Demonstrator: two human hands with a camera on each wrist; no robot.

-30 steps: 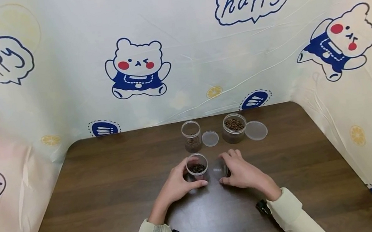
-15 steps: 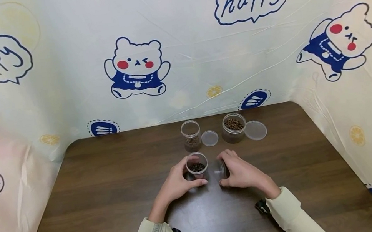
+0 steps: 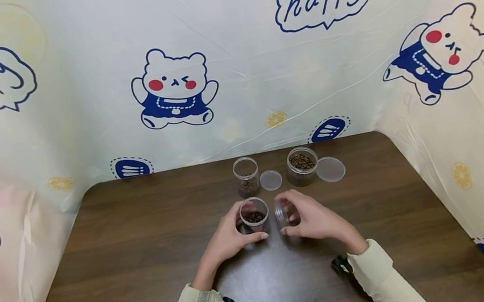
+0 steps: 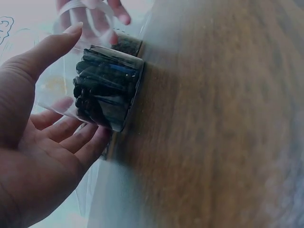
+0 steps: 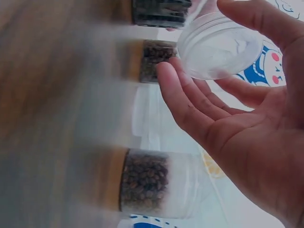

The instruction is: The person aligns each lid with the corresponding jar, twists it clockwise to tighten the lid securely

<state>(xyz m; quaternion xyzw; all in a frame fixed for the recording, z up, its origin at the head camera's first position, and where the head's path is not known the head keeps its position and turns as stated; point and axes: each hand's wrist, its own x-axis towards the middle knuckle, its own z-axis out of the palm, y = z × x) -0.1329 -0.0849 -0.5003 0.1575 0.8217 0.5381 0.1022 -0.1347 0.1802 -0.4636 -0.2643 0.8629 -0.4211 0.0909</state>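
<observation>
In the head view my left hand [image 3: 227,236] grips a clear plastic jar [image 3: 255,224] that stands upright, thumb on the near side and fingers round the back. The jar has no lid on it and holds dark, elongated seeds [image 4: 104,85] in its lower part. Just to its right, my right hand [image 3: 312,215] pinches a clear round lid [image 3: 281,214] by the edge, tilted on its side. The right wrist view shows this lid [image 5: 218,47] between thumb and fingers, with a small gap to the jar.
Behind stand two more uncovered clear jars: a narrow jar [image 3: 247,178] with brown contents and a wider jar [image 3: 303,173] of coffee beans. Beside them lie a small translucent disc [image 3: 271,180] and a larger disc [image 3: 331,169]. A printed curtain [image 3: 227,32] encloses the wooden table [image 3: 146,258].
My right hand has shifted slightly left and away from me, bringing the lid closer to the jar. The lid now shows more plainly on edge. My left hand keeps its grip on the jar.
</observation>
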